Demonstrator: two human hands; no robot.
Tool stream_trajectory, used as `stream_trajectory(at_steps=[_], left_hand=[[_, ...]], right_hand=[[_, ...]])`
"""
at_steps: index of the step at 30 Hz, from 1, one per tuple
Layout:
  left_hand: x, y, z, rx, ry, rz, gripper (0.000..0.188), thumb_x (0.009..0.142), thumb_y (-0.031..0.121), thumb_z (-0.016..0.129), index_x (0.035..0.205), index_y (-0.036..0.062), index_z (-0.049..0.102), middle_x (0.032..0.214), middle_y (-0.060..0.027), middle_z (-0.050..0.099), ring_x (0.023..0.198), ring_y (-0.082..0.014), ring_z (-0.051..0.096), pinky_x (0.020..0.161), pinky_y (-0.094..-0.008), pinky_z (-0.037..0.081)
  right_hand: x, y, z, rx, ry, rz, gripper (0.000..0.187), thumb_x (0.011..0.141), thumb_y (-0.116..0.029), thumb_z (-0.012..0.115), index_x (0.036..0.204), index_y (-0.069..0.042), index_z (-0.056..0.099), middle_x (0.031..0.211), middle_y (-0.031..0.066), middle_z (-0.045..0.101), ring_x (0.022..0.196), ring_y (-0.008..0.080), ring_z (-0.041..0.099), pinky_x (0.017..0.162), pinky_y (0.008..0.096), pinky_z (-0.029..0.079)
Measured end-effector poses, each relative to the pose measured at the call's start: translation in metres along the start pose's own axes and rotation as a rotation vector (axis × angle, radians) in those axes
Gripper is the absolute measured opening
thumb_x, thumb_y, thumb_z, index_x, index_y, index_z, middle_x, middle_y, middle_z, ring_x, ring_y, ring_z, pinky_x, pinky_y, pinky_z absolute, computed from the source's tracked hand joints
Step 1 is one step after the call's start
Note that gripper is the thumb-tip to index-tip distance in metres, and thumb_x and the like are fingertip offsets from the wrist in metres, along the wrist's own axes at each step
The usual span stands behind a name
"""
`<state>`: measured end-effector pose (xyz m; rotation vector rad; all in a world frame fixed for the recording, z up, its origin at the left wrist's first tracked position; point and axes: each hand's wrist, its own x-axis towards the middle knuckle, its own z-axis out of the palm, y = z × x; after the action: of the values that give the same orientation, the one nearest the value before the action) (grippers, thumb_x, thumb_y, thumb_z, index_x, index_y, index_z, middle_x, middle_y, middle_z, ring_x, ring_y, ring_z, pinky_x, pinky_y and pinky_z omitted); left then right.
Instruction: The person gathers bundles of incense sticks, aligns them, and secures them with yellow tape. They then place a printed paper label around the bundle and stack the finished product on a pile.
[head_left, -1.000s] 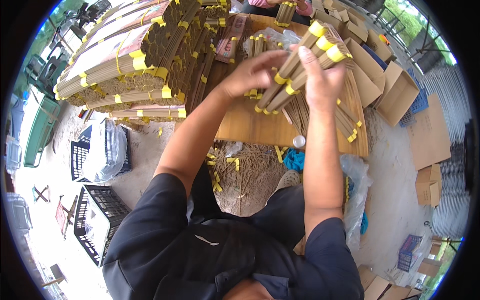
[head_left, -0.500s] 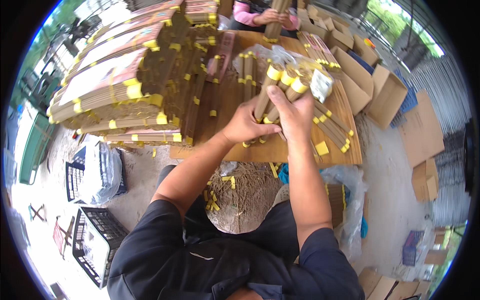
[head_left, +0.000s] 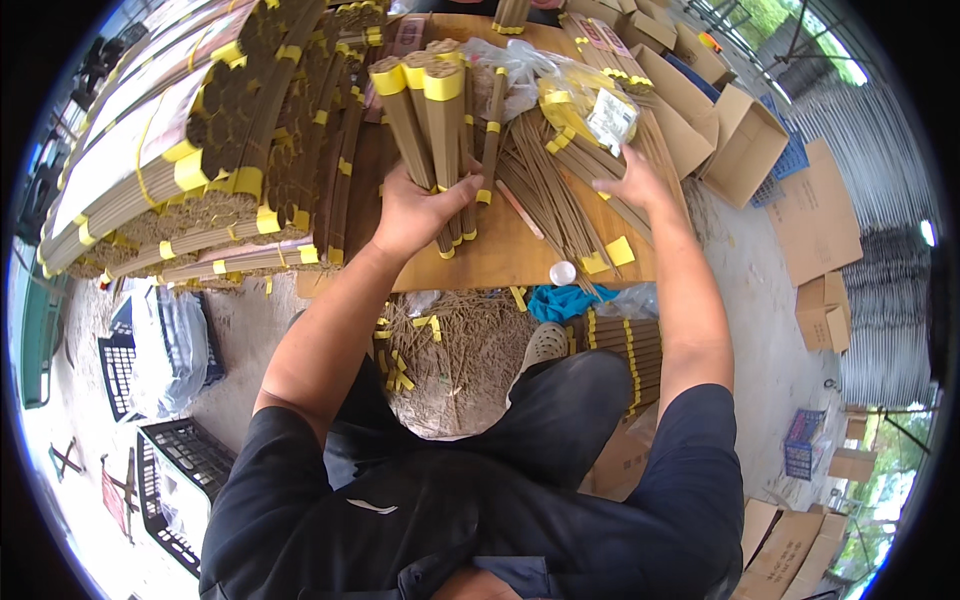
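My left hand point(head_left: 425, 208) is wrapped round several bundles of brown incense sticks point(head_left: 440, 120), banded with yellow paper and standing nearly upright over the wooden table point(head_left: 390, 272). Fingers apart and holding nothing, my right hand point(head_left: 642, 188) hovers by more bundles point(head_left: 592, 162) at the table's right. Just beyond it lie a small white packet point(head_left: 612, 120) and a clear plastic bag point(head_left: 515, 62) with yellow material in it. Loose sticks point(head_left: 550, 200) are spread between my hands, with yellow paper pieces point(head_left: 620, 250) and a white round lid point(head_left: 562, 273) near the front edge.
A tall stack of banded bundles point(head_left: 225, 105) fills the table's left side. Open cardboard boxes point(head_left: 745, 140) stand on the right. Stick scraps point(head_left: 450, 350) lie on the floor between my legs, and black crates point(head_left: 190, 465) at left. Across the table, a person is partly visible.
My hands have parted. The left carried the bundles leftward and stands them more upright; the right let go and moved right. The view has shifted, and the person opposite shows less.
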<state>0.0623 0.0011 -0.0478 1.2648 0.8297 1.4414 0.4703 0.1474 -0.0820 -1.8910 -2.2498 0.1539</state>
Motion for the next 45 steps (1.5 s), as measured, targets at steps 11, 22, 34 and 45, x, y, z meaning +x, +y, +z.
stream_trajectory(at_steps=[11, 22, 34, 45], left_hand=[[0.0, 0.01, -0.009, 0.074, -0.075, 0.017, 0.048, 0.085, 0.019, 0.084, 0.123, 0.0027, 0.06, 0.109, -0.0067, 0.072, 0.103, -0.0156, 0.066, 0.095, -0.0345, 0.052], [0.01, -0.003, -0.021, 0.1, -0.013, 0.063, 0.06, 0.09, 0.03, 0.079, 0.136, 0.0015, 0.053, 0.116, -0.0121, 0.072, 0.109, -0.0192, 0.066, 0.098, -0.0355, 0.051], [0.015, -0.021, -0.009, 0.088, 0.013, 0.376, 0.073, 0.095, 0.05, 0.068, 0.143, 0.0001, 0.044, 0.127, -0.0193, 0.065, 0.118, -0.0273, 0.062, 0.101, -0.0413, 0.048], [0.009, -0.007, -0.012, 0.292, -0.203, 0.472, 0.109, 0.085, 0.066, 0.071, 0.154, -0.0055, 0.028, 0.151, -0.0269, 0.041, 0.14, -0.037, 0.046, 0.115, -0.0425, 0.036]], right_hand=[[-0.018, -0.057, 0.004, -0.124, -0.108, 0.17, 0.068, 0.069, -0.02, 0.082, 0.129, -0.002, 0.058, 0.118, 0.0247, 0.069, 0.114, 0.039, 0.065, 0.098, 0.0433, 0.052], [-0.076, -0.203, -0.095, 0.966, 0.249, 0.011, 0.041, 0.076, -0.017, 0.085, 0.109, -0.001, 0.066, 0.097, 0.0071, 0.072, 0.082, 0.0152, 0.068, 0.077, 0.0321, 0.058], [-0.073, -0.289, 0.01, 1.25, 0.519, -0.51, 0.08, 0.086, -0.053, 0.079, 0.13, 0.006, 0.05, 0.112, 0.0129, 0.066, 0.1, 0.0217, 0.064, 0.09, 0.0362, 0.052], [-0.079, -0.283, 0.0, 1.327, 0.493, -0.593, 0.105, 0.078, -0.063, 0.081, 0.142, 0.007, 0.035, 0.131, 0.0153, 0.055, 0.118, 0.024, 0.056, 0.102, 0.0391, 0.046]])
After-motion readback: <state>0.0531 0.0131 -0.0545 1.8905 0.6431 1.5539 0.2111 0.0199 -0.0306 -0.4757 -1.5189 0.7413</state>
